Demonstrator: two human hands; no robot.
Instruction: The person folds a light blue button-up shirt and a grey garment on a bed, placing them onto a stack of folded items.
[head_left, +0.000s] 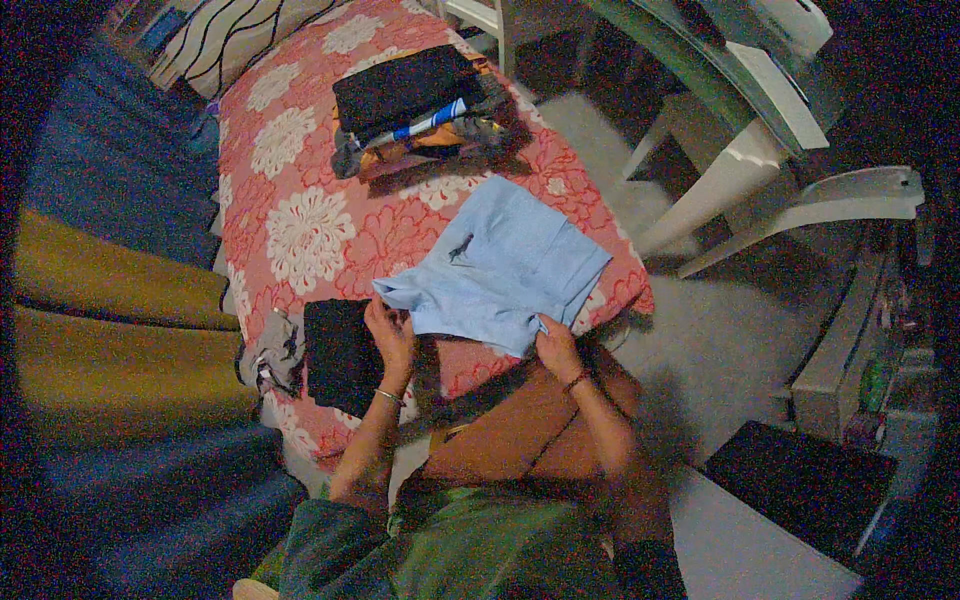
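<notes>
A light blue cloth garment (502, 262) with a small dark mark lies spread on a floral bedspread (307, 232). My left hand (391, 334) pinches its left near corner, where the fabric lifts and folds. The garment's right near edge is gripped between the fingers of my right hand (556, 345). A folded black cloth (337, 356) lies beside and partly behind my left hand. Beyond the garment rests a stack of folded clothes, with a black piece (409, 86) on top and a blue-and-white striped edge showing.
A crumpled grey cloth (279, 349) lies at the bed's left edge, next to blue and yellow curtains (120, 322). White curved furniture (712, 187) stands on the right. A dark flat object (802, 480) is at the lower right.
</notes>
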